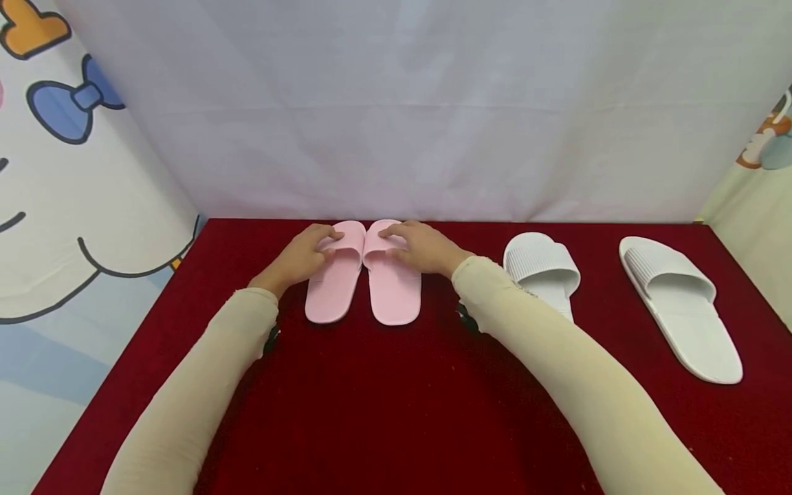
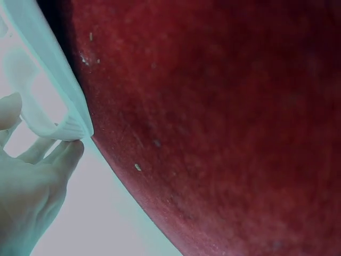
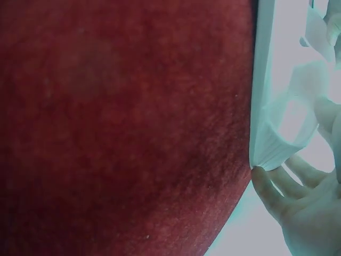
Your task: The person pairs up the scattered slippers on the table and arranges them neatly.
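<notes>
Two pink slippers stand side by side near the table's far edge, their straps almost meeting and their heels spread slightly apart. My left hand (image 1: pixel 303 254) holds the left pink slipper (image 1: pixel 334 294) by the outer side of its strap. On the other side, my right hand (image 1: pixel 427 247) grips the right pink slipper (image 1: pixel 396 295) in the same way. Both wrist views show the fingers (image 2: pixel 66 157) on the strap's outside and the thumb by its opening; the slipper (image 3: pixel 266 69) looks pale there. The hands cover part of each strap.
A white slipper (image 1: pixel 538 256) lies to the right, partly hidden behind my right sleeve. Farther right, another white slipper (image 1: pixel 699 330) lies at a slant. Red cloth (image 1: pixel 383 405) covers the table, and a white curtain (image 1: pixel 402 124) hangs behind its far edge.
</notes>
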{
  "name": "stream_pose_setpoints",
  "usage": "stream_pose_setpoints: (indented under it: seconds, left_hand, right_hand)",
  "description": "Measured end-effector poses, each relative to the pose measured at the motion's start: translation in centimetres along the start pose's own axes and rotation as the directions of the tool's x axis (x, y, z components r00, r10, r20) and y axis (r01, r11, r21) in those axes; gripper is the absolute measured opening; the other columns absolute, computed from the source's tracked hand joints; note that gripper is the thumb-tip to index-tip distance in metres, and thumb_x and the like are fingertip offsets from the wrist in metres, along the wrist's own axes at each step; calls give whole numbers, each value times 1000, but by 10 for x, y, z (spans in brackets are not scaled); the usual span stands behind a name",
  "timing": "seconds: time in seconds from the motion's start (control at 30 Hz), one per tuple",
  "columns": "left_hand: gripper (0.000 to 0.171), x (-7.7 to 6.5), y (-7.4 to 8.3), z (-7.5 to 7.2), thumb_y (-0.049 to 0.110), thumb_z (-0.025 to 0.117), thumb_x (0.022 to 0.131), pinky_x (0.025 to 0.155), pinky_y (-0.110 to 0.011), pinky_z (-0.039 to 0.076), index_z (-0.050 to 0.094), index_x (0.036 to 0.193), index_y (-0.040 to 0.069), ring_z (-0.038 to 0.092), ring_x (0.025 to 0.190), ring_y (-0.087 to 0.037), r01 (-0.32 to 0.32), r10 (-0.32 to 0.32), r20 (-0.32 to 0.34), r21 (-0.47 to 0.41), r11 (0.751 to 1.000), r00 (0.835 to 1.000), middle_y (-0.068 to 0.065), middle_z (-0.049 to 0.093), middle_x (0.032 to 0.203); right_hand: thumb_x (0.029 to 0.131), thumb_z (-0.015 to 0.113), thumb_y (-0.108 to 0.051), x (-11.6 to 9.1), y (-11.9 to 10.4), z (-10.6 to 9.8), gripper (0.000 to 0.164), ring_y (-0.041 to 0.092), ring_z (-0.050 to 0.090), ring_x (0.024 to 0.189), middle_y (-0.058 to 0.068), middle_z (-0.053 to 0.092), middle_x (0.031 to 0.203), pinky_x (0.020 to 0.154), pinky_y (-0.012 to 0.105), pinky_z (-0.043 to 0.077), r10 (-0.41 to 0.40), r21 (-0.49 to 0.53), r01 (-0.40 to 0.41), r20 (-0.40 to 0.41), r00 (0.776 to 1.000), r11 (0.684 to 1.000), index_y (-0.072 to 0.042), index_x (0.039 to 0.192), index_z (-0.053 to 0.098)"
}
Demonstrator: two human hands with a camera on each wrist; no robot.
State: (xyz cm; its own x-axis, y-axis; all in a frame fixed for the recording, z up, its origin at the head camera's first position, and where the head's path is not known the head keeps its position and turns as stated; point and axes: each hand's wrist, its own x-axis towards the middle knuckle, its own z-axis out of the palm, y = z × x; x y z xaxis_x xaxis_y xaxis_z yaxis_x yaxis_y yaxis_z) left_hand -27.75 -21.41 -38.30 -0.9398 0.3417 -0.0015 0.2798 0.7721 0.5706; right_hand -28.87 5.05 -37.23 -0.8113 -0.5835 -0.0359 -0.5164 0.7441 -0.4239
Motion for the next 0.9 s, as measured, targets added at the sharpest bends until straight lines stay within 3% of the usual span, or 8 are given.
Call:
stream_pose_setpoints:
  seconds: [0.27,0.43,0.6,0.77,0.9]
  left_hand:
    - [36,0,-1,3,0,48,95,121,-50,26,56,129,-4,39,141,-39,-58,60,-41,47,997,997,-25,50,143]
    - [37,-3,-2,6,0,45,96,119,-54,26,54,133,-3,38,139,-45,-114,125,-78,138,984,989,-29,47,143]
    - [36,-12,1,6,7,51,97,118,-57,27,56,132,0,38,137,-48,-127,155,-146,187,974,977,-30,45,144]
    - [34,-25,8,8,12,57,96,113,-60,33,59,129,3,42,134,-48,-132,187,-203,257,957,961,-30,49,140]
    - [35,-39,13,13,18,56,98,109,-63,35,57,132,9,38,138,-46,-92,157,-184,320,943,970,-26,46,143]
  right_hand:
    - [101,55,-37,-4,4,4,49,33,40,143,16,42,154,119,45,33,-40,-9,40,-53,998,999,-17,146,50]
    - [101,56,-33,-13,8,7,47,35,41,141,18,44,151,119,46,31,-107,-98,95,-130,986,991,-14,144,50]
    - [102,54,-31,-28,7,8,43,36,42,140,18,46,148,118,49,33,-165,-152,138,-182,969,979,-15,142,52]
    - [101,54,-35,-47,5,11,43,35,40,142,16,47,149,114,56,36,-160,-164,131,-177,971,978,-19,142,54]
    - [102,50,-42,-67,2,14,46,35,35,145,14,44,152,110,60,38,-147,-201,118,-138,979,972,-23,144,52]
